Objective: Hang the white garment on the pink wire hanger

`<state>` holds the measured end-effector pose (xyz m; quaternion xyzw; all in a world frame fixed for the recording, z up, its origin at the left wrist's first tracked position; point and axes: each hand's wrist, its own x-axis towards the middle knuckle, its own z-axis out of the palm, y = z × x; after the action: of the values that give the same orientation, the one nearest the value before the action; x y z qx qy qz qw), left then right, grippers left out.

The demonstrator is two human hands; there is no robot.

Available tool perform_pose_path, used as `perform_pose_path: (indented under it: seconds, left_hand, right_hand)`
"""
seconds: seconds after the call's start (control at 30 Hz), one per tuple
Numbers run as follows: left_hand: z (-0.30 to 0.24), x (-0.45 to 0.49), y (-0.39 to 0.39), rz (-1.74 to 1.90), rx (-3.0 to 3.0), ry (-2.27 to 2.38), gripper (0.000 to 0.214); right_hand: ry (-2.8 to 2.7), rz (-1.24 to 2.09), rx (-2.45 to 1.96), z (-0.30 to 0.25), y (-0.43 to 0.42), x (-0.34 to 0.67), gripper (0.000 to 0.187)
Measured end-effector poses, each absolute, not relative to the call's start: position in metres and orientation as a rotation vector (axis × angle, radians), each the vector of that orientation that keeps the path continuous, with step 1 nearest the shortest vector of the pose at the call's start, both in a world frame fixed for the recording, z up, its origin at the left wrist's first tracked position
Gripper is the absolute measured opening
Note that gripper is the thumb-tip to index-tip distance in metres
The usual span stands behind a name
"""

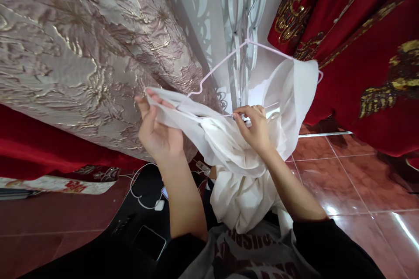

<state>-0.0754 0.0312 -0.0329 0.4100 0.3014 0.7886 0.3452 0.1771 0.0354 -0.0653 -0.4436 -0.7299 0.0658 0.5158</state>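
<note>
A white garment (235, 157) hangs half on a thin pale pink wire hanger (225, 59), one end over the hanger's right shoulder, the rest drooping towards my lap. My left hand (155, 128) is closed on the garment's left edge, lifting it beside the hanger's left end. My right hand (253, 124) pinches the fabric and the hanger's lower bar near the middle. The hanger's hook goes up among white hangers (244, 13) on a rack.
A cream and gold brocade fabric (81, 52) fills the left. Red garments with gold embroidery (366, 43) hang at the right. Below are a phone (149, 242), a white charger cable (147, 202) on a black surface, and glossy reddish floor tiles (347, 183).
</note>
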Motion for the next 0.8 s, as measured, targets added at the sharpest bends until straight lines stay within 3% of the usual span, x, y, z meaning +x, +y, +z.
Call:
perform_pose_path:
  seconds: [0.07, 0.2, 0.37, 0.53, 0.7, 0.8]
  left_hand:
    - [-0.063, -0.088, 0.033, 2.133, 1.019, 0.913, 0.033]
    - [-0.1, -0.064, 0.025, 2.17, 0.705, 0.955, 0.041]
    - [-0.07, 0.01, 0.012, 1.865, 0.752, 0.823, 0.033]
    - [-0.044, 0.031, 0.009, 1.995, 0.747, 0.723, 0.036]
    - [-0.046, 0.018, 0.011, 1.978, 0.83, 0.677, 0.037]
    - [-0.046, 0.017, 0.013, 1.97, 0.819, 0.694, 0.039]
  right_hand:
    - [-1.754, 0.146, -1.069, -0.068, 0.038, 0.179, 0.018]
    - [-1.749, 0.135, -1.076, -0.071, 0.041, 0.179, 0.022]
    - [-1.746, 0.155, -1.083, -0.064, 0.036, 0.174, 0.021]
    - [-1.809, 0.278, -0.907, -0.044, 0.018, 0.191, 0.014]
    - [-1.055, -0.1, -1.023, -0.034, 0.032, 0.26, 0.022]
    - [-1.106, 0.11, -1.159, -0.03, 0.049, 0.297, 0.03]
